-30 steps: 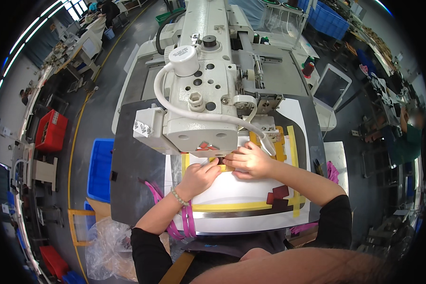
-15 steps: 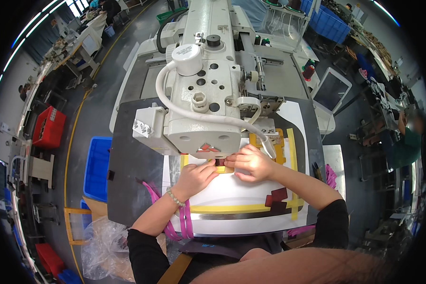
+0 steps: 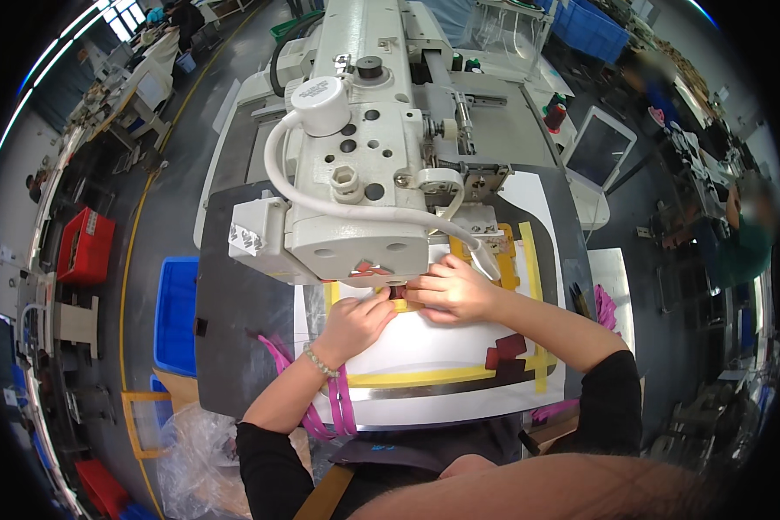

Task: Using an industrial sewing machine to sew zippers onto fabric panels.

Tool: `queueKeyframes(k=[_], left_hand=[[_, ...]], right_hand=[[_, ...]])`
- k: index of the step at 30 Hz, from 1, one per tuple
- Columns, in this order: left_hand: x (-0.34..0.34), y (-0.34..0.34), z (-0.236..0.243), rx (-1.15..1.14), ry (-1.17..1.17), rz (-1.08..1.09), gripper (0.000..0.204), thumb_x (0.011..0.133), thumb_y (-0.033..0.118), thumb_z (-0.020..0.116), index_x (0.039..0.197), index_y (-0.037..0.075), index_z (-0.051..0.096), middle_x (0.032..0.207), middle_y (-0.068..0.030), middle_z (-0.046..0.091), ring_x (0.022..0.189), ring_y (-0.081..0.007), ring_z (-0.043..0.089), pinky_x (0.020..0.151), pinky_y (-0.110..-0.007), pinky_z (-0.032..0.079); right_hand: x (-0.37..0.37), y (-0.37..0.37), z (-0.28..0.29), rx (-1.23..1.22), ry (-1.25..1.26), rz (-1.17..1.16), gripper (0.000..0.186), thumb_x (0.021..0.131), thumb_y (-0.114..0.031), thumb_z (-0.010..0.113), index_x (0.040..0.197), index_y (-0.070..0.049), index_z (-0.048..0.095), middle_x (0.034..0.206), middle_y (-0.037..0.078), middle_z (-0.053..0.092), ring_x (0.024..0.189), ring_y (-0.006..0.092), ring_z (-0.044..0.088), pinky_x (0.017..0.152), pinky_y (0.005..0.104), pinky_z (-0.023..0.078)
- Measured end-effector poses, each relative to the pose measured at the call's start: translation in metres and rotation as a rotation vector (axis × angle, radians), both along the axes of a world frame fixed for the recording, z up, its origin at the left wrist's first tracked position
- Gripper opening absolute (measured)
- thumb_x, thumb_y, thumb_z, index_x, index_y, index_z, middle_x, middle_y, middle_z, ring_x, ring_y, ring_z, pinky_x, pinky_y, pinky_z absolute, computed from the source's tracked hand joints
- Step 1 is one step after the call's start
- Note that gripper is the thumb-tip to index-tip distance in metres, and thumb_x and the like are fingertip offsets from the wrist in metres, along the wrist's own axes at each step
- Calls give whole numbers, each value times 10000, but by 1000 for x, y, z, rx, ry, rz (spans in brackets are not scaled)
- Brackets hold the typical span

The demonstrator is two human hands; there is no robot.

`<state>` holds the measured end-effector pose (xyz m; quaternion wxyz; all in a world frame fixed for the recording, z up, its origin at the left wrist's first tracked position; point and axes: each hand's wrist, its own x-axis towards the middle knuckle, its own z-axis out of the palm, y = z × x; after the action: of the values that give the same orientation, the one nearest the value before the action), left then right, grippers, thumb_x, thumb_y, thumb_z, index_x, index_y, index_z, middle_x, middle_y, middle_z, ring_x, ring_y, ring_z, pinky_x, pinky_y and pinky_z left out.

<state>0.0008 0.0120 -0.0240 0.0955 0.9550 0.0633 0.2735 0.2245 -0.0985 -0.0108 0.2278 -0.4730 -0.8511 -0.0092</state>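
Beneath the head of a white industrial sewing machine (image 3: 355, 238), both my hands meet at a small dark red patch (image 3: 396, 293) set by a yellow frame piece (image 3: 402, 306). My left hand (image 3: 355, 328), with a beaded bracelet at the wrist, pinches the patch's left side with closed fingertips. From the other side my right hand (image 3: 452, 291) bends its fingers together over the right edge, hiding part of it. Loose dark red patches (image 3: 509, 348) lie on the white sheet, nearer me and to the right. A yellow plate (image 3: 509, 267) sits behind my right hand.
Yellow tape (image 3: 425, 379) edges the white sheet. Magenta tape strips (image 3: 345, 406) hang over the table's front left. A blue bin (image 3: 175, 316) stands left, a tilted screen (image 3: 598, 149) right. Thread spools (image 3: 555, 117) stand behind, and clear plastic (image 3: 195, 459) lies low left.
The view has shifted slightly. My right hand has edged left over the patch and covers more of it; my left hand stays at its place.
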Motion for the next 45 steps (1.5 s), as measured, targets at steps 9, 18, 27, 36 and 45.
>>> queueKeyframes(k=[9,18,27,36,45], left_hand=[[-4,4,6,36,70,3,100,765,165,717,815,100,659,1013,-67,705,553,-176,594,527,-280,444],[2,1,7,-3,79,-27,73,789,106,693,824,54,656,1018,-131,697,566,-236,599,530,-302,449],[3,-8,23,38,220,-58,72,812,58,630,874,23,619,1059,-177,675,607,-278,613,547,-339,453],[-4,-20,29,166,298,12,106,787,88,656,873,33,626,1055,-166,671,651,-281,628,593,-363,474],[-5,-32,38,135,260,26,144,775,101,673,888,22,630,1046,-179,672,711,-313,646,623,-381,487]], right_hand=[[10,-47,21,131,-161,-179,286,789,-172,645,1061,-89,619,1140,25,601,994,151,577,829,314,463],[100,-325,37,629,285,-1599,138,843,-35,619,966,-14,679,919,80,675,827,176,621,743,287,474],[78,-529,-150,510,1045,-2126,212,899,-152,548,991,-35,698,866,5,650,721,75,568,608,212,417],[110,-474,-259,259,1617,-2134,419,859,-159,599,1242,4,551,939,57,646,788,117,598,654,247,476],[148,-450,-297,527,1868,-2508,652,753,-273,766,1205,127,522,1217,183,586,1073,241,571,874,388,463]])
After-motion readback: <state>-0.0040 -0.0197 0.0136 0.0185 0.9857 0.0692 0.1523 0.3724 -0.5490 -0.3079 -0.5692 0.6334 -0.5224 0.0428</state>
